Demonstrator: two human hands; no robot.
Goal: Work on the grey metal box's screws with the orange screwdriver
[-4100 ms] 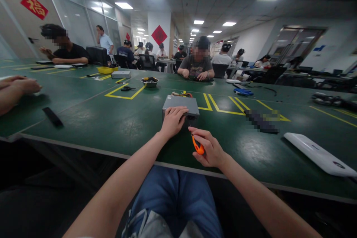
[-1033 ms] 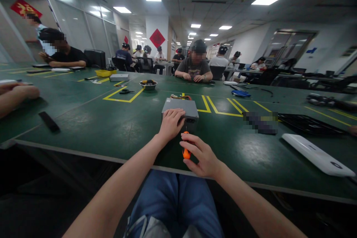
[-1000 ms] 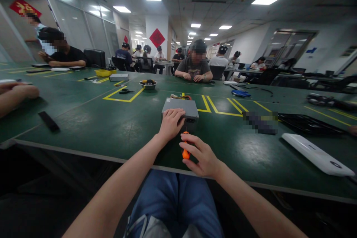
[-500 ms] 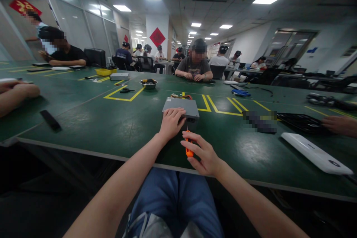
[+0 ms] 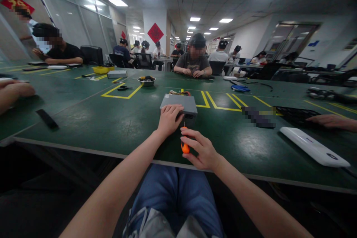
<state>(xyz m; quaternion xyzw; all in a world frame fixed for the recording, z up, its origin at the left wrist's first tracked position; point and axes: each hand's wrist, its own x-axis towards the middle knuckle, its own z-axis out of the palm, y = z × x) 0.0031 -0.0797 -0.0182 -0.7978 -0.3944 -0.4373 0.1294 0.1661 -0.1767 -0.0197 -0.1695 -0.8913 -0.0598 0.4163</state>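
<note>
Orange screwdriver (image 5: 185, 146) now stands upright in right hand (image 5: 202, 148)

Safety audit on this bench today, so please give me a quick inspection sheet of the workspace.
Surface: green bench mat marked with yellow tape lines.
Job's things: grey metal box; orange-handled screwdriver just in front of it.
Clutter: steel bowl of small items; black-handled scissors; white case; black strip.
Grips: left hand flat on the box; right hand holding the screwdriver.
Cables: coloured wires behind the box; black cable further right.
Surroundings: co-worker seated opposite; more people at benches beyond.
</note>
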